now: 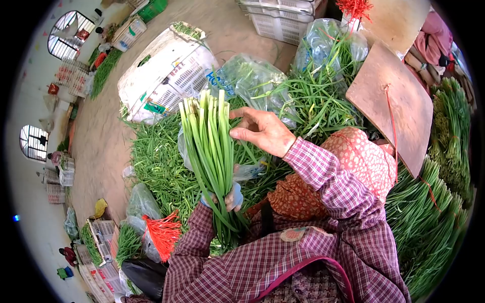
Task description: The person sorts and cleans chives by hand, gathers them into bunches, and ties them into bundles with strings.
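Note:
Upright in front of me is a bunch of long green leafy stalks [209, 146], with pale cut ends at the top and darker leaves hanging below. My left hand [233, 198], in a light blue glove with bare fingertips, is wrapped round the lower part of it. Beside the pale ends on the right is my bare right hand [265, 132], its fingers bent and thumb apart from the index finger. Those fingertips are at the edge of the bunch; whether they touch a stalk is hard to see. A heap of loose green leaves [161, 156] lies beneath.
A white crate [169, 76] stands beyond the heap, near clear plastic bags [252, 81]. Red ties [162, 233] lie at the lower left. On the right are a brown board [391, 101] and stacked green bundles [424, 222]. Patterned cloth [353, 156] covers my knee.

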### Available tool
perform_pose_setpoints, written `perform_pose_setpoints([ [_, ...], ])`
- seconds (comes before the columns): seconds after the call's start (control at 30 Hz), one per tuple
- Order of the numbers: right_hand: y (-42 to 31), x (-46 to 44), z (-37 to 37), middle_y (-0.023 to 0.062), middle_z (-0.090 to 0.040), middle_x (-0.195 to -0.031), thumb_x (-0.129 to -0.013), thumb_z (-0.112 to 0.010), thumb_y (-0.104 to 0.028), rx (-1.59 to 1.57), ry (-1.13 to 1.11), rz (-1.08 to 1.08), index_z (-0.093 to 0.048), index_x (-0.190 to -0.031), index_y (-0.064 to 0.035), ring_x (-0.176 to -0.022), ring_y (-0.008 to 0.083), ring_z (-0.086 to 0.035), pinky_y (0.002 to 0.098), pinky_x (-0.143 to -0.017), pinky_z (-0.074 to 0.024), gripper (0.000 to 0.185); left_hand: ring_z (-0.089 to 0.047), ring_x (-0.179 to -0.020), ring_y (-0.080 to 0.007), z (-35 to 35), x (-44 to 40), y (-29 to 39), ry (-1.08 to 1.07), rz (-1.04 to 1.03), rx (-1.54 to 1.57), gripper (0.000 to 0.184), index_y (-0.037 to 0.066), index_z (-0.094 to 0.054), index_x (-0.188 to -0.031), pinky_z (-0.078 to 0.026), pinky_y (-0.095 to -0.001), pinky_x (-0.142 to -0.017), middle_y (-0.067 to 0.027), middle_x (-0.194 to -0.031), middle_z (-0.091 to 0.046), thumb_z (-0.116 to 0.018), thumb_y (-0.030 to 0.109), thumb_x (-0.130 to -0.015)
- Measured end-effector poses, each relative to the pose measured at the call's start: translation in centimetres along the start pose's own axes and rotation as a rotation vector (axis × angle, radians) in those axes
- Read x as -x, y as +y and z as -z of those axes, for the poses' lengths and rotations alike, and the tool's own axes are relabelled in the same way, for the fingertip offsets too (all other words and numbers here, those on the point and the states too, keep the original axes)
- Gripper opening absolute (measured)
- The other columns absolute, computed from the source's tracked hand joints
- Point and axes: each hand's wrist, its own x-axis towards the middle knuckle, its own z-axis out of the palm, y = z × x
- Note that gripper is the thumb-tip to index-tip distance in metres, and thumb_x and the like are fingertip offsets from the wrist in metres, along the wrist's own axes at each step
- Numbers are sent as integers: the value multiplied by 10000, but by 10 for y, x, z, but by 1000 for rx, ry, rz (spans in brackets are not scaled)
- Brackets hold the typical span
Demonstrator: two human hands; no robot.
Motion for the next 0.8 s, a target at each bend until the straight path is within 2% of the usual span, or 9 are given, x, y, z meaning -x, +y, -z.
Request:
perform_pose_setpoints([
  [0.17,22,-6,30,102,-674,-818,-824,-644,-172,652,464,427,-682,-884,-99,-668,239,-653,361,-636,-542,103,-605,-667,-225,-2,3,2,-3,2,-46,885,76,-90,-1485,-478,-405,-652,-103,-915,-602,-676,189,-832],
  [0.23,27,-4,57,81,-657,-791,-815,-650,-193,817,615,382,-678,-841,-123,-690,255,-648,358,-626,-531,80,-608,-673,-214,-2,4,5,-7,-5,-81,881,72,-91,-1484,-482,-395,-642,-95,-916,-607,-674,196,-836],
  [0.27,27,0,69,96,-662,-852,-829,-646,-266,853,525,127,-682,-927,-126,-782,273,-650,375,-695,-528,174,-600,-668,-196,-4,5,10,55,2,-169,889,74,-98,-1484,-483,-380,-635,-72,-886,-595,-681,227,-830],
  [0.33,36,3,78,139,-645,-984,-837,-615,-443,1004,437,92,-623,-1133,-136,-929,319,-620,423,-808,-499,426,-592,-663,-177,-12,-3,19,116,-5,-266,899,76,-104,-1484,-484,-366,-628,-49,-857,-584,-687,259,-824],
  [0.4,33,-6,73,263,-468,-1318,-757,-535,-728,687,259,37,-316,-1428,-75,-1208,393,-477,461,-1004,-401,961,-562,-648,-145,-29,-30,29,421,3,-420,929,87,-115,-1485,-487,-340,-619,-9,-794,-536,-697,325,-801],
  [0.47,4,-17,60,267,-356,-1418,-749,-541,-744,157,48,-59,-171,-1468,-30,-1311,368,-375,452,-1062,-349,1078,-529,-631,-150,-41,-65,29,624,-34,-521,871,84,-163,-1473,-492,-365,-631,-6,-777,-512,-666,319,-802],
  [0.53,-21,-31,57,254,-331,-1437,-753,-546,-738,9,-23,-108,-121,-1474,-28,-1329,355,-348,452,-1071,-334,1097,-655,-756,-243,-42,-96,22,748,-100,-331,412,-15,-527,-1201,-568,-361,-659,-112,-897,-635,-598,167,-838],
  [0.57,-29,-35,58,241,-307,-1457,-757,-551,-732,-150,-94,-175,-71,-1480,-27,-1347,342,-321,451,-1080,-319,1118,-648,-773,-240,-44,-110,15,753,-84,-391,456,-9,-507,-1227,-555,-383,-696,-123,-938,-635,-603,212,-840],
  [0.8,68,-26,79,177,-462,-1368,-800,-566,-660,-373,-97,-248,-343,-1404,-11,-1208,283,-487,384,-1029,-395,915,-645,-912,-220,-52,-123,-41,708,46,-687,476,-1,-519,-1236,-516,-369,-828,-133,-1053,-649,-647,186,-817],
])
